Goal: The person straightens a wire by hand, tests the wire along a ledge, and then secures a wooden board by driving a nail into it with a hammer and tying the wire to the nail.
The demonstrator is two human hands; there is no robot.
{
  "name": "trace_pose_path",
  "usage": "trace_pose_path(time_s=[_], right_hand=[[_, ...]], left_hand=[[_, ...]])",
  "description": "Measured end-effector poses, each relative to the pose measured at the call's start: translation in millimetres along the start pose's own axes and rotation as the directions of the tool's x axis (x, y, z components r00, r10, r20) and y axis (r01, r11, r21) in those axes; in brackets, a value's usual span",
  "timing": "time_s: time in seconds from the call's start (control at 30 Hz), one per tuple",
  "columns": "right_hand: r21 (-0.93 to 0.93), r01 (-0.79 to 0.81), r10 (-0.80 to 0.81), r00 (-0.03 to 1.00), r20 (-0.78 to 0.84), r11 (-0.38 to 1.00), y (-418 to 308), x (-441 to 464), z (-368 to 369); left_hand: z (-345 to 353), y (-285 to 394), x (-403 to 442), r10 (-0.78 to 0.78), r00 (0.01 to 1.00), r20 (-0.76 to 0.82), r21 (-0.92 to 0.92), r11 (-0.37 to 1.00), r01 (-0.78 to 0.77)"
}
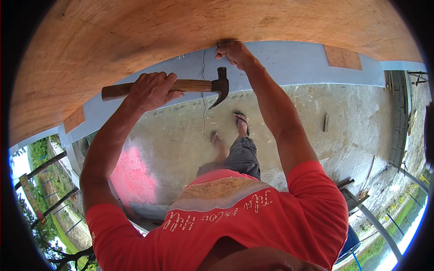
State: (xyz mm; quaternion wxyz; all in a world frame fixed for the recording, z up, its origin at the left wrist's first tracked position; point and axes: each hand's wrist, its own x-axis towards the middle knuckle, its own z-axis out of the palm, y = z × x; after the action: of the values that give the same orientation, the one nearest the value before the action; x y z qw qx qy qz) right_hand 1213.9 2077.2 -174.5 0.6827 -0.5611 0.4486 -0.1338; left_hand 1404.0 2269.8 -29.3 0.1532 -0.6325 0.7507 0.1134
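My left hand (pixel 153 91) is wrapped around the wooden handle of a claw hammer (pixel 193 86). Its dark metal head points right, with the curved claw turned down toward the floor. At the lower edge of a large plywood panel (pixel 149 36), my right hand (pixel 234 52) is closed with its fingertips pinched together against the wood. Whatever those fingers hold, if anything, is too small or hidden to make out. A gap separates the hammer head from my right hand, which is above and to the right of it.
A pale blue-grey wall (pixel 289 63) with a crack stands below the panel. Small wood pieces (pixel 342 57) show at the panel's edge. Underfoot is a stained concrete floor (pixel 289 117) with a wood scrap (pixel 325 123) on it. Pink-red colour (pixel 134 174) shows at left.
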Motion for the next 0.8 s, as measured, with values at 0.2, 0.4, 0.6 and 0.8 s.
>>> trace_pose_path(time_s=[0.2,0.4,0.6,0.8], right_hand=[[0.094,-0.021,0.020,1.000,0.018,0.995,2.4,5.2,-1.6],[0.069,-0.018,0.021,0.999,-0.034,0.997,4.1,3.5,0.6],[0.089,0.010,-0.009,1.000,-0.009,0.996,1.6,2.5,1.9],[0.151,0.091,-0.092,0.996,0.005,0.984,11.6,8.1,-0.4]], left_hand=[[0.6,-2.9,2.4,0.017,1.000,0.009,-0.017,1.000,-0.017],[-1.9,-3.7,2.4,0.017,1.000,-0.023,-0.016,1.000,-0.017],[2.7,-6.5,9.3,0.128,0.987,-0.097,0.013,0.992,-0.128],[-4.7,-14.3,23.0,-0.019,0.997,-0.070,-0.049,0.999,0.016]])
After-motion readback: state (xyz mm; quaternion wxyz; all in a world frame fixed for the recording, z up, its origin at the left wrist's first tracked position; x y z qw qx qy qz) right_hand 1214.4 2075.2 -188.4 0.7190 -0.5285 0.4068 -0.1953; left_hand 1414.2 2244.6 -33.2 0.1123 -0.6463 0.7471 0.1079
